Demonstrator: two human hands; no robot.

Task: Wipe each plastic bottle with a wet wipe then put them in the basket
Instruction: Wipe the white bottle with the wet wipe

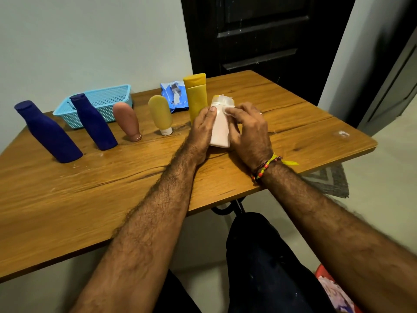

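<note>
Head view, sole view available.

Item in hand: a white bottle (220,129) stands on the counter (135,184) directly between the two hands, right of centre. Its long axis runs near upright, the cap end tipped slightly away from the person. Base appears to touch or sit just above the counter; which of the two cannot be told.

Left hand (203,129): fingers curled round the bottle's left flank, thumb laid up along the near face toward the shoulder. It grips the bottle and steadies it.

Right hand (248,127): closed round the bottle's right side, with a wet wipe (228,110) pinched under the fingertips against the upper part, just below the cap. How much wipe lies beneath the palm is hidden.

Relation governing the coming move: the blue basket (99,105) sits at the far left of the counter, well apart from the bottle and across from both hands. The left hand is the nearer one. The path crosses a row of standing bottles: a tall yellow bottle (196,98) just behind the left hand, a small yellow tube (160,114), a pink tube (127,120), and two dark blue bottles (93,123) (48,132), one directly in front of the basket.

Judgement: wiping of the first bottle is under way; the basket shows no bottles inside as far as can be seen. A carry to the basket should pass above the row to avoid toppling it.

A blue wipe packet (173,96) lies behind the tall yellow bottle.
</note>
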